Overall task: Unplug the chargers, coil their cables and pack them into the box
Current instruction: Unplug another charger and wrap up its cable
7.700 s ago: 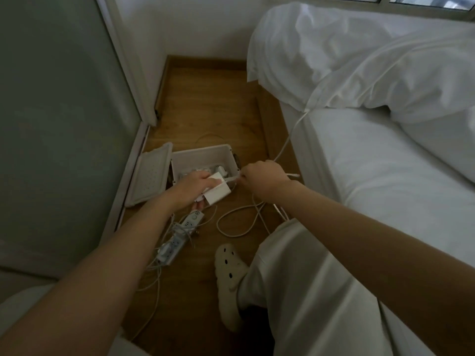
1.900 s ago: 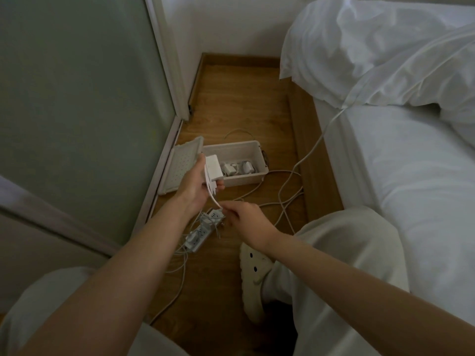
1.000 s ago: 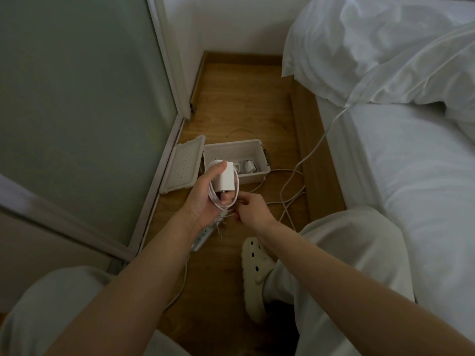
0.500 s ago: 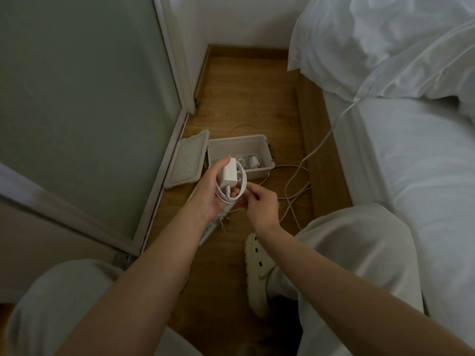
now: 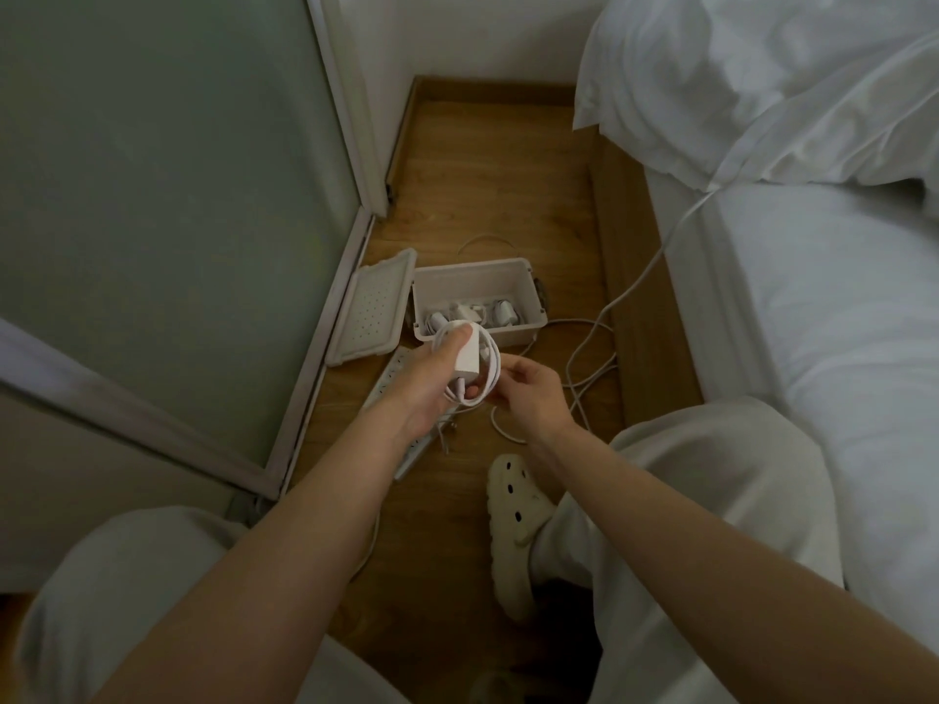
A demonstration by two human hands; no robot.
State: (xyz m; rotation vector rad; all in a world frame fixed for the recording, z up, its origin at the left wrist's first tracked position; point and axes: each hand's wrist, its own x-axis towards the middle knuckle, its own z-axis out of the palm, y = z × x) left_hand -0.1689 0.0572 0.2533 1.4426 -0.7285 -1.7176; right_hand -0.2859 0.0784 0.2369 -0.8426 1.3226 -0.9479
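My left hand (image 5: 424, 386) grips a white charger (image 5: 468, 355) with its cable wound in loops around the block. My right hand (image 5: 533, 398) pinches the coiled cable (image 5: 492, 370) at its right side. Just beyond them on the wooden floor stands the open pale box (image 5: 523, 282), holding several coiled white chargers (image 5: 503, 313). Its perforated lid (image 5: 373, 307) hangs open to the left. A white power strip (image 5: 394, 383) lies on the floor, mostly hidden under my left hand and forearm.
Another white cable (image 5: 604, 322) runs from the bed (image 5: 823, 307) down to loose loops on the floor right of the box. A frosted glass panel (image 5: 167, 160) closes the left side. My cream clog (image 5: 513, 525) and trouser legs fill the near floor.
The loose cable has been wound around the charger in my left hand. Both hands have stayed close together in front of the box, with the coil tighter now.
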